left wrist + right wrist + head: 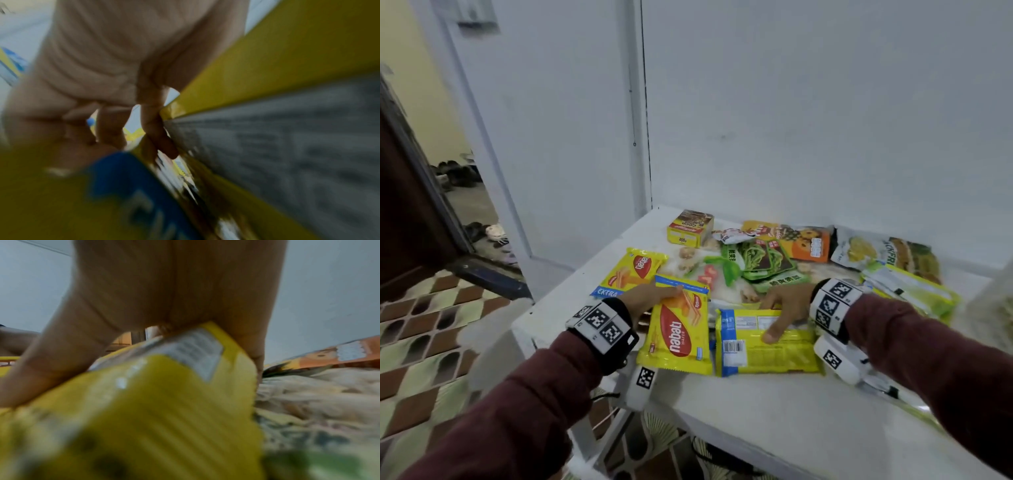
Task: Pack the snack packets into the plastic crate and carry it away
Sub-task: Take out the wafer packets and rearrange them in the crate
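Left hand (654, 297) fingers (158, 129) curl over the far edge of the face-up wafer packet (678, 330), gripping it. Right hand (786, 305) grasps the face-down wafer packet (765, 344), just right of the first, thumb (779, 327) on top. Both lie on the white bench (774, 411), nearer than the other snacks

"nabati WAFER" on yellow wafer packet (677, 331)

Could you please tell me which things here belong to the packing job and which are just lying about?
Job: face-up wafer packet in left hand; face-down wafer packet in right hand; third wafer packet; yellow box.
Lying about: shoes; table.
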Action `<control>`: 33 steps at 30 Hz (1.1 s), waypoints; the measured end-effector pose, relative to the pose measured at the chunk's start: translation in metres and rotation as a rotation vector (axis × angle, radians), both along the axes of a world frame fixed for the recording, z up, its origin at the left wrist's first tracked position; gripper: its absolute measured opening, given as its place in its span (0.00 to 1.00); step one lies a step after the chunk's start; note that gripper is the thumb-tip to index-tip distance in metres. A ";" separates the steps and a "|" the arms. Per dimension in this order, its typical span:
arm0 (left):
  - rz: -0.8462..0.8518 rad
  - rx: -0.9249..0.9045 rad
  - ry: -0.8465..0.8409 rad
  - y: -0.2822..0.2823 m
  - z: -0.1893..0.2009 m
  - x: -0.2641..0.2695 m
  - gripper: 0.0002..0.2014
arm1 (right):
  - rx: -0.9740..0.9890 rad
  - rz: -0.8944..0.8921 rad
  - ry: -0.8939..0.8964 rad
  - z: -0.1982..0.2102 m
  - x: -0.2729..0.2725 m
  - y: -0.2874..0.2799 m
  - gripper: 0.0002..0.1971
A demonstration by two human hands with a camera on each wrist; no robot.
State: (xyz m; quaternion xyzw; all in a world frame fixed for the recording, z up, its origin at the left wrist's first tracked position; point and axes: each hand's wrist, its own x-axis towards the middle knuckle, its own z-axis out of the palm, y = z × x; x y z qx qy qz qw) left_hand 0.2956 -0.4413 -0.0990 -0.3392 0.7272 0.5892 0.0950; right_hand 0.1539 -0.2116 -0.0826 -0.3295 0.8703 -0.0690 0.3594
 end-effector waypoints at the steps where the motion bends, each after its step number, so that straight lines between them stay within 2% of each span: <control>1: -0.010 -0.004 0.019 0.003 0.001 -0.003 0.17 | 0.003 0.010 0.015 0.003 0.004 0.003 0.19; 3: -0.032 -0.006 0.061 0.006 0.003 -0.012 0.20 | -0.024 -0.002 0.014 0.008 0.008 0.009 0.11; 4: -0.039 -0.002 0.086 0.008 0.006 -0.015 0.21 | -0.028 -0.002 0.019 0.010 0.009 0.011 0.10; 8: -0.054 0.020 0.174 0.014 0.016 -0.027 0.14 | -0.054 -0.017 0.051 0.016 0.003 0.017 0.23; 13: -0.053 0.034 0.262 0.018 0.028 -0.043 0.10 | -0.068 -0.092 0.183 0.050 -0.014 0.033 0.10; 19: -0.059 0.062 0.385 0.020 0.045 -0.066 0.11 | 0.003 -0.138 0.323 0.079 -0.027 0.054 0.20; 25: -0.124 0.050 0.436 0.024 0.062 -0.085 0.08 | -0.045 -0.221 0.339 0.099 -0.022 0.073 0.11; 29: -0.162 0.070 0.446 0.033 0.065 -0.094 0.13 | -0.070 -0.288 0.373 0.099 -0.025 0.078 0.11; 31: -0.200 0.084 0.438 0.041 0.063 -0.097 0.12 | -0.032 -0.323 0.379 0.092 -0.022 0.079 0.14; 33: -0.220 0.100 0.425 0.047 0.058 -0.100 0.10 | 0.028 -0.368 0.406 0.082 -0.017 0.080 0.24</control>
